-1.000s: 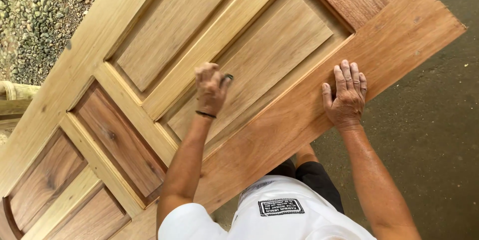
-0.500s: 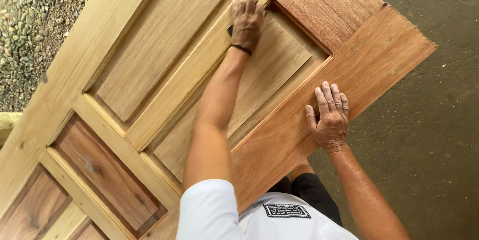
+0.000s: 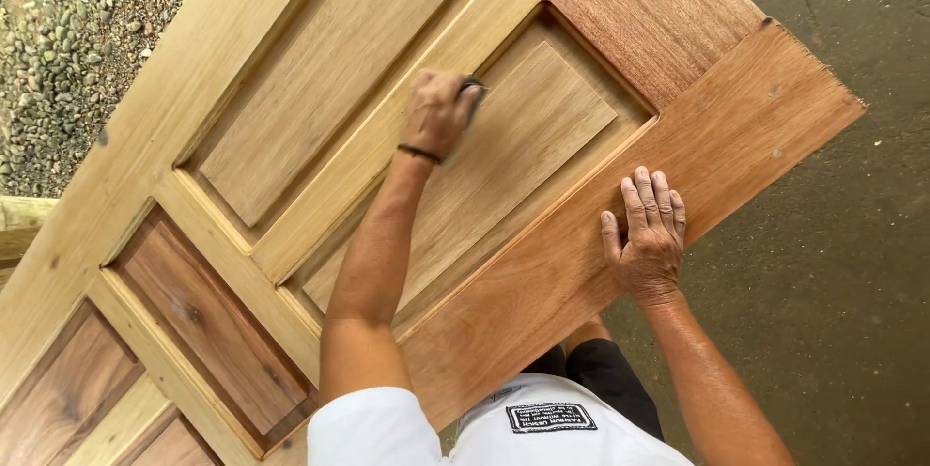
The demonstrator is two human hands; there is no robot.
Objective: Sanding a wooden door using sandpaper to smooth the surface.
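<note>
Left hand presses dark pad on door panel; right hand flat on stile.

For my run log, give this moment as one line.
left hand: gripping dark sanding pad on door panel | right hand: flat on door's reddish stile

Door: bare matt wood, pale yellowish rails, brown grained panels. Its reddish near stile looks smooth; the reddish end rail looks rougher. Beside the door: matt concrete floor, rough gravel.
</note>
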